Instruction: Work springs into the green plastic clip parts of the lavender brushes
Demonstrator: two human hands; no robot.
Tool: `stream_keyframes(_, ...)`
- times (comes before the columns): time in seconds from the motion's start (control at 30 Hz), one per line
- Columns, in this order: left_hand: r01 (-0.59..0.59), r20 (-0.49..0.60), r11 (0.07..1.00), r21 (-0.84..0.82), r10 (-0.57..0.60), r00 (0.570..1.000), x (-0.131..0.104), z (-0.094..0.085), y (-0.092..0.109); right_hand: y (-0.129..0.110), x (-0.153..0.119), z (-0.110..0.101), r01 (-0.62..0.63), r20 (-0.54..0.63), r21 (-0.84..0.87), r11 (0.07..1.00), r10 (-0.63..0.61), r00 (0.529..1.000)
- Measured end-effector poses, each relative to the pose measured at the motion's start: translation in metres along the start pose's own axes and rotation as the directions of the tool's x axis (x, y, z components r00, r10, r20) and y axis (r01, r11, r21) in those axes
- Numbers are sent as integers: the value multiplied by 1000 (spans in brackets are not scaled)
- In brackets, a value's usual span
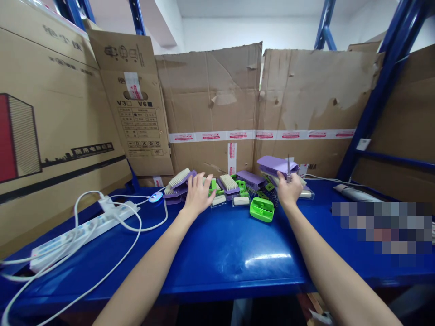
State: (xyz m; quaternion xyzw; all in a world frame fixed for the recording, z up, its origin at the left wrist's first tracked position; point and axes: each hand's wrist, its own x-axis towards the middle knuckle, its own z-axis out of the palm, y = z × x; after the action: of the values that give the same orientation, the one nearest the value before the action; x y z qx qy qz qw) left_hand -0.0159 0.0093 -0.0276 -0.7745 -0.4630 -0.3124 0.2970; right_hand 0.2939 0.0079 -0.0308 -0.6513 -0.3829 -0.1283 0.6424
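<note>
A pile of purple and green parts spreads along the back of the blue table. My left hand reaches over its left part, fingers spread, holding nothing that I can see. Beside it lie a brush with pale bristles and a second bristled piece. My right hand is closed around a small screwdriver, its thin metal shaft pointing up. Just behind that hand are purple shells; whether it touches them I cannot tell. A bright green hollow casing sits in front, between my hands.
A white power strip with looping cables lies on the left, near a small blue-lit round device. Cardboard sheets wall the back of the blue table. A grey-white tube-like object rests at the right.
</note>
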Motion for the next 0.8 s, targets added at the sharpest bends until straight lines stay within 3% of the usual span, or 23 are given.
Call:
stream_keyframes(0.17, 6, 42, 1000, -12, -5, 999, -1, 3, 0, -18, -7, 9, -67, 238, 291, 955, -5, 971)
stream_keyframes(0.27, -4, 61, 1000, -15, 5, 998, -2, 4, 2, -22, -14, 20, -137, 409, 448, 883, -66, 910)
stream_keyframes(0.4, -28, 84, 999, -41, 31, 996, -3, 3, 6, -29, -25, 33, -206, 555, 492, 846, -123, 823)
stream_keyframes(0.6, -42, 232, 996, -84, 61, 971, -5, 3, 12, -47, -27, 48, -209, 597, 461, 863, -127, 792)
stream_keyframes(0.7, -21, 300, 989, -150, 66, 952, -7, 8, 12, -55, -28, 55, -209, 543, 506, 837, -121, 831)
stream_keyframes(0.8, -49, 282, 984, -174, 98, 954, -8, 15, 12, -61, -34, 66, -259, 513, 567, 782, -89, 853)
